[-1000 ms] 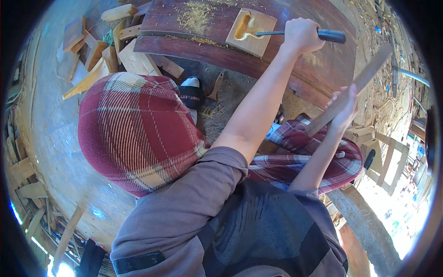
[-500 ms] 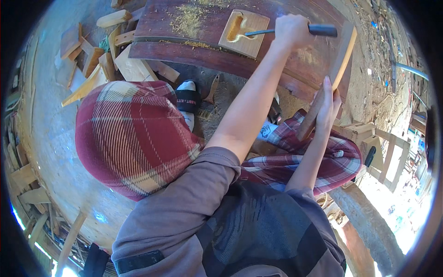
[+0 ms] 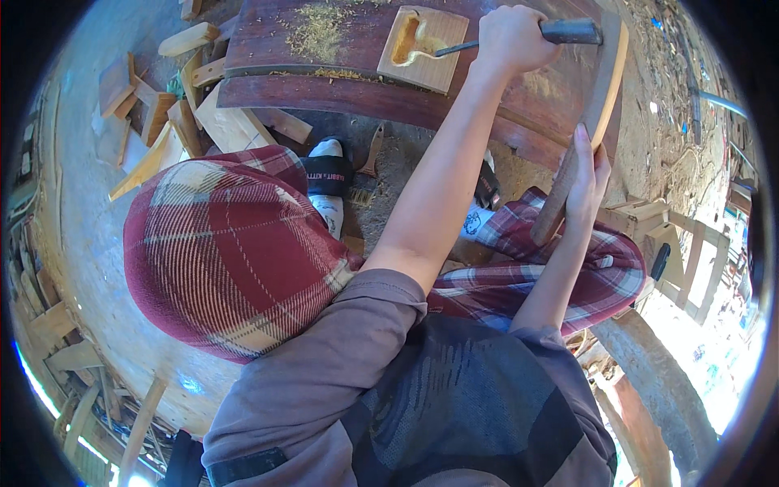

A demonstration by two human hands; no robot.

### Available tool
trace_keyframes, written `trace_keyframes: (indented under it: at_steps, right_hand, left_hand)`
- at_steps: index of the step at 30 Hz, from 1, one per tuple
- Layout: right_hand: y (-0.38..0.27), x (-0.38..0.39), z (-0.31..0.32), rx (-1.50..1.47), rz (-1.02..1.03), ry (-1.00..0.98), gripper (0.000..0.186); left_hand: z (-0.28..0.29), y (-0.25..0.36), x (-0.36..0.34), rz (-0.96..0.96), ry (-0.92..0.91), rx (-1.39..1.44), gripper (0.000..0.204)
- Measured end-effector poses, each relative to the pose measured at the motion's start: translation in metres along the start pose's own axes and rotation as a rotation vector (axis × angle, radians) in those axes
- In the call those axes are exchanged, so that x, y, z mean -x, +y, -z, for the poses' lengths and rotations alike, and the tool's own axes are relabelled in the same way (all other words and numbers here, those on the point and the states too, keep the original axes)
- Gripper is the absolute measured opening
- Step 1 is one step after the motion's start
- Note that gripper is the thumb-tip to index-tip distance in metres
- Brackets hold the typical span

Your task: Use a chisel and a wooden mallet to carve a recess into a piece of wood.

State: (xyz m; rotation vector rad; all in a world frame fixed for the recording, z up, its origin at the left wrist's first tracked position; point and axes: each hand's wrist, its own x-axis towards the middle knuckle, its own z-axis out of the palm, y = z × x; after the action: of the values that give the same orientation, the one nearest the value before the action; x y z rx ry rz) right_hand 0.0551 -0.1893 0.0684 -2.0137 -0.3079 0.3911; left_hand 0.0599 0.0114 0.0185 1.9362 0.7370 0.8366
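Note:
My left hand [image 3: 518,39] is closed round the dark handle of a chisel [image 3: 570,32]. Its thin blade points left, with the tip at the carved hollow of a pale wooden block [image 3: 438,69]. That block lies on the reddish-brown wooden bench, its curved recess holding loose yellowish shavings. In my right hand [image 3: 586,174] is a long wooden bar [image 3: 607,81], gripped near its lower end and tilted up. The bar's upper part is right beside the chisel handle's butt end; whether they touch I cannot tell.
Sawdust and shavings [image 3: 320,32] lie on the bench [image 3: 276,89]. Wood offcuts [image 3: 231,122] are heaped at the far left. A brush [image 3: 370,158] rests on the floor between my sandalled feet. A small wooden frame [image 3: 690,252] stands at the right.
The wooden bar and the chisel handle's end have come closer together. The whole view has shifted slightly. Both hands keep their grip, and the block stays on the bench.

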Motion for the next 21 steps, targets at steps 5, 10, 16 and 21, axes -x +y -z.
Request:
trace_keyframes:
  at_steps: [5, 10, 16, 21]
  right_hand:
    - [-0.002, -0.004, 0.013, -0.011, 0.047, 0.03, 0.038]
    - [-0.012, 0.007, -0.008, -0.002, 0.107, 0.097, 0.042]
    - [-0.01, 0.0, 0.005, -0.072, 0.055, 0.081, 0.056]
    - [0.028, 0.001, -0.015, 0.134, 0.139, 0.119, 0.057]
  left_hand:
    - [0.01, 0.011, -0.001, 0.029, -0.139, -0.047, 0.02]
    - [-0.012, 0.006, 0.009, -0.038, -0.099, -0.05, 0.02]
    - [-0.013, 0.007, 0.006, -0.01, -0.134, -0.178, 0.021]
    - [-0.015, 0.005, 0.005, 0.013, -0.2, -0.174, 0.021]
